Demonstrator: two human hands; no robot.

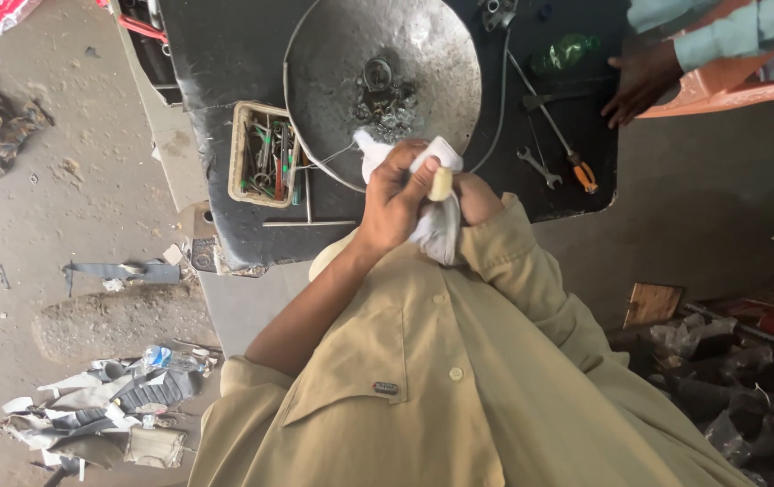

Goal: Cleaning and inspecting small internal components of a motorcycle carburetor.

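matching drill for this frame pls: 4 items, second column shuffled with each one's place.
1 white cloth
2 round metal pan
3 screwdriver, orange handle
4 small tool tray

a beside the pan, on the side away from the co-worker's hand
b gripped in both hands
c holds dark small parts
d next to a wrench

1-b, 2-c, 3-d, 4-a

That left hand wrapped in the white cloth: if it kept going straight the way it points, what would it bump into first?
Probably the big round grey metal pan on the black bench, near its pile of small dark metal parts. The left hand holds the white cloth just short of the pan's rim; depth is unclear.
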